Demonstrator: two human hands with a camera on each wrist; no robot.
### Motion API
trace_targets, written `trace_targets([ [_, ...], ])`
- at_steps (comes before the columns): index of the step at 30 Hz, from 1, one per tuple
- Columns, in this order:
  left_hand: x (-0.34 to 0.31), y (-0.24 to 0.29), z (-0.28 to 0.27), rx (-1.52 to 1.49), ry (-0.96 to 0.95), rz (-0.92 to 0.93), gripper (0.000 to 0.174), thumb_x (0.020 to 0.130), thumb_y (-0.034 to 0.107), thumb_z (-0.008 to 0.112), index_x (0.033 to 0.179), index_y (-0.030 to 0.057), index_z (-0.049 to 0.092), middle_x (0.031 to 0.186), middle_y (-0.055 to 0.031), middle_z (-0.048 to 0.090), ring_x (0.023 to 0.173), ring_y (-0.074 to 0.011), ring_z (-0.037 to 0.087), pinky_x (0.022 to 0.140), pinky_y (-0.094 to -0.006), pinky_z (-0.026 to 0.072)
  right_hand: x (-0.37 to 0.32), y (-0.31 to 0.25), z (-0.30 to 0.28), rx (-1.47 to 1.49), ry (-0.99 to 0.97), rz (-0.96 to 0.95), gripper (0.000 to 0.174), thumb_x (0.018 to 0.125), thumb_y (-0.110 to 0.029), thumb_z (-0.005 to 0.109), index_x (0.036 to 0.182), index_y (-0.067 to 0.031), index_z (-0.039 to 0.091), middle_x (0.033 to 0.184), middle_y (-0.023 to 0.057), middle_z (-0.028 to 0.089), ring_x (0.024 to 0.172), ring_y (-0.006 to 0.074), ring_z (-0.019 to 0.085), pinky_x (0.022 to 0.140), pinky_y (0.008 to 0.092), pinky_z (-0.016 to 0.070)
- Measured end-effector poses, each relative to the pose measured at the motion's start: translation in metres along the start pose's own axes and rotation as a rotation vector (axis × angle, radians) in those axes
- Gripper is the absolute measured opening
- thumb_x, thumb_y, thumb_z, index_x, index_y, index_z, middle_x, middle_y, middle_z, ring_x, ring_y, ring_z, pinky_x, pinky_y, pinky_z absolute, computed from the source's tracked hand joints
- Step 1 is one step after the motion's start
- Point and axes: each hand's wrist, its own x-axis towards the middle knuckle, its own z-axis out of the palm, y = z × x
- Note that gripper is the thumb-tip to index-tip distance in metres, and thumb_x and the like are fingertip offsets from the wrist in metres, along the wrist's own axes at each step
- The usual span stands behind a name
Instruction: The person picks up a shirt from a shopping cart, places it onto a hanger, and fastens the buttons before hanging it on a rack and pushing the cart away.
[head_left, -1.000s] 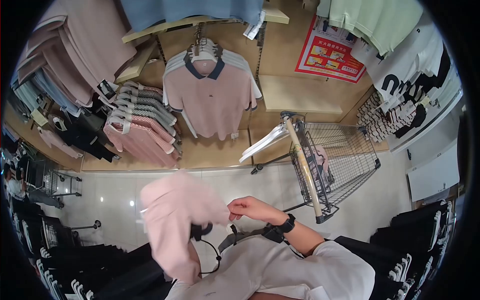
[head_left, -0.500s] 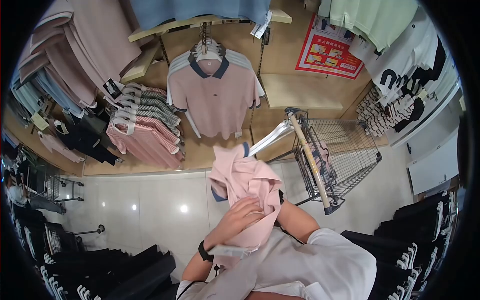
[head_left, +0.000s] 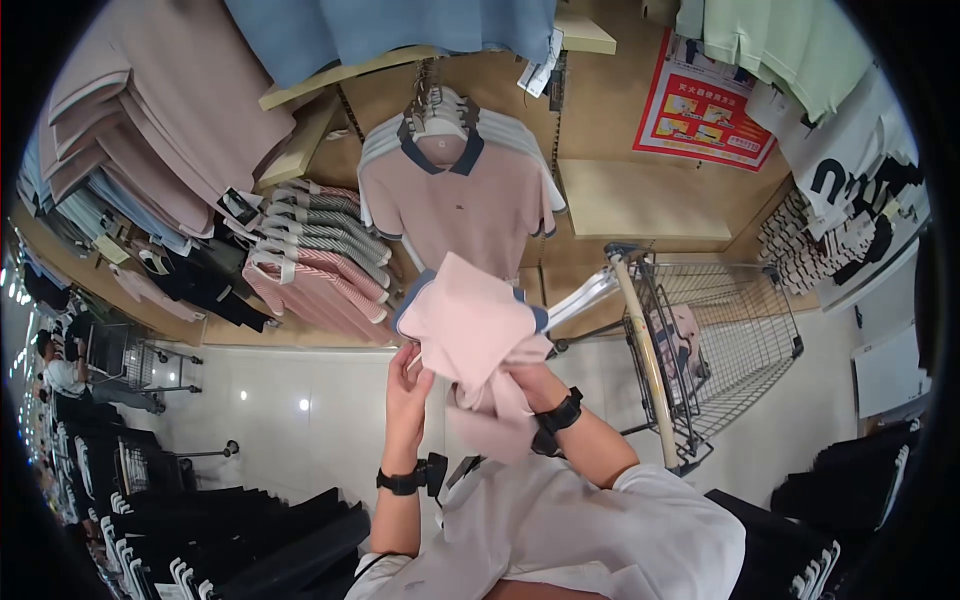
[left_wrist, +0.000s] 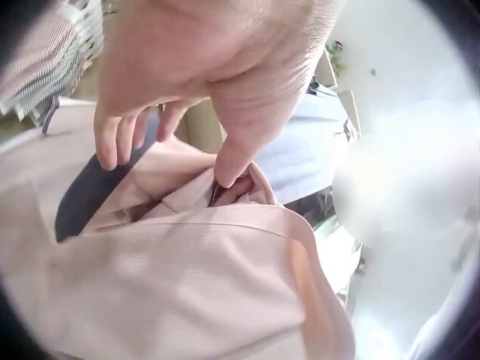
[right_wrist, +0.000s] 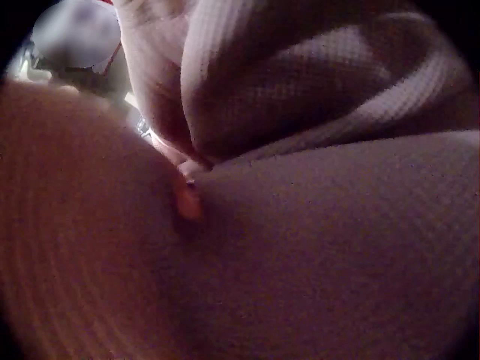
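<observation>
A pink shirt (head_left: 470,315) with dark blue trim is bunched in front of my body. My right hand (head_left: 536,386) grips its gathered part from the right, with the fingers mostly hidden by cloth. In the right wrist view, the fabric (right_wrist: 322,247) fills most of the picture around that hand. My left hand (head_left: 405,372) is at the shirt's left edge. In the left wrist view, the left hand's thumb and loosely bent fingers are spread apart over a fold, the thumb tip right at the cloth, and the dark blue trim (left_wrist: 105,184) runs below the fingers.
Matching pink polo shirts (head_left: 460,200) hang on the rack ahead, with striped shirts (head_left: 310,280) to their left. A shopping cart (head_left: 720,350) with a pink item inside stands at right, white hangers (head_left: 585,300) by its handle. Dark garments (head_left: 260,530) line the near side.
The shirt has gone from draping over my left arm to being bunched ahead of me, with my right hand in it. My left hand has come off the cloth's front to its left edge.
</observation>
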Motion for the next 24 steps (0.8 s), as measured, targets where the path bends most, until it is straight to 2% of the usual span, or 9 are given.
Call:
trace_targets([
  [2,0.032,-0.015,-0.005,-0.185,0.085,-0.042,0.06,0.091,0.018,0.063,0.137,-0.0043,0.032,0.137,-0.0145,0.04,0.128,-0.0206,0.041,0.103,-0.0325,0.0394,0.015,-0.001,0.0,0.062,0.019,-0.033,0.057,0.086,-0.021,0.071,0.135,-0.0042,0.046,0.129,0.0081,0.056,0.117,0.0187,0.055,0.098,0.0314,0.0466],
  [4,0.043,-0.008,0.0,-0.155,0.132,-0.049,0.055,0.093,0.021,0.062,0.134,-0.0054,0.037,0.129,-0.0127,0.05,0.119,-0.0169,0.048,0.097,-0.0279,0.042,0.025,0.0,-0.02,-0.367,-0.045,-0.325,0.059,0.08,-0.018,0.076,0.132,-0.006,0.051,0.128,0.0071,0.057,0.117,0.0192,0.055,0.099,0.032,0.0452],
  [7,0.049,-0.006,-0.03,-0.168,-0.121,-0.139,0.047,0.093,0.023,0.06,0.129,-0.004,0.047,0.127,-0.0134,0.057,0.112,-0.0213,0.057,0.097,-0.0349,0.0447,0.023,-0.002,-0.045,-0.614,-0.088,-0.494,0.055,0.081,-0.014,0.076,0.129,-0.0017,0.053,0.131,0.0114,0.056,0.119,0.0205,0.054,0.099,0.0341,0.0445],
  [11,0.045,0.004,-0.054,-0.082,-0.385,-0.148,0.046,0.093,0.034,0.059,0.12,-0.0028,0.056,0.118,-0.0135,0.063,0.104,-0.0251,0.062,0.093,-0.0387,0.0484,0.007,0.003,-0.076,-0.302,-0.013,0.008,0.058,0.077,-0.015,0.075,0.129,-0.0028,0.053,0.125,0.0064,0.059,0.111,0.0169,0.055,0.096,0.0306,0.0444],
  [13,0.038,0.007,-0.058,-0.231,0.078,0.017,0.057,0.094,0.049,0.049,0.116,-0.0026,0.058,0.115,-0.0159,0.063,0.105,-0.0292,0.061,0.094,-0.0427,0.0475,0.003,0.011,-0.085,-0.23,-0.012,0.179,0.056,0.078,-0.015,0.074,0.129,-0.002,0.054,0.125,0.0063,0.059,0.11,0.0164,0.055,0.094,0.0298,0.0452],
  [16,0.04,0.017,-0.051,-0.322,0.083,0.025,0.066,0.095,0.056,0.039,0.119,-0.003,0.055,0.116,-0.0176,0.062,0.105,-0.0326,0.061,0.096,-0.0454,0.0462,0.009,0.029,-0.101,-0.342,-0.074,0.281,0.047,0.08,-0.019,0.07,0.123,-0.0021,0.059,0.118,0.0072,0.064,0.103,0.0164,0.058,0.09,0.0293,0.0469],
  [18,0.047,0.038,-0.034,-0.372,0.013,0.037,0.064,0.096,0.054,0.038,0.12,-0.0036,0.054,0.117,-0.0182,0.061,0.106,-0.0337,0.06,0.097,-0.0461,0.0449,0.013,0.054,-0.129,-0.75,-0.089,0.673,0.04,0.086,-0.026,0.066,0.116,-0.0016,0.063,0.105,0.0107,0.069,0.096,0.0187,0.063,0.086,0.0314,0.0496],
  [22,0.063,0.071,-0.022,-0.425,-0.02,0.015,0.062,0.098,0.051,0.037,0.12,-0.0046,0.053,0.117,-0.0174,0.061,0.106,-0.0313,0.06,0.097,-0.0432,0.0445,0.009,0.067,-0.14,-1.176,0.017,0.468,0.037,0.087,-0.032,0.065,0.107,-0.0016,0.066,0.093,0.013,0.07,0.088,0.0235,0.066,0.081,0.0332,0.0508],
  [24,0.068,0.093,-0.005,-0.021,-0.057,0.204,0.061,0.099,0.051,0.037,0.119,-0.0051,0.053,0.114,-0.0158,0.062,0.104,-0.0268,0.06,0.095,-0.0394,0.0447,0.011,0.053,-0.126,-1.079,0.157,0.42,0.038,0.088,-0.033,0.065,0.109,-0.001,0.065,0.097,0.0151,0.069,0.091,0.0259,0.066,0.082,0.0335,0.0507],
])
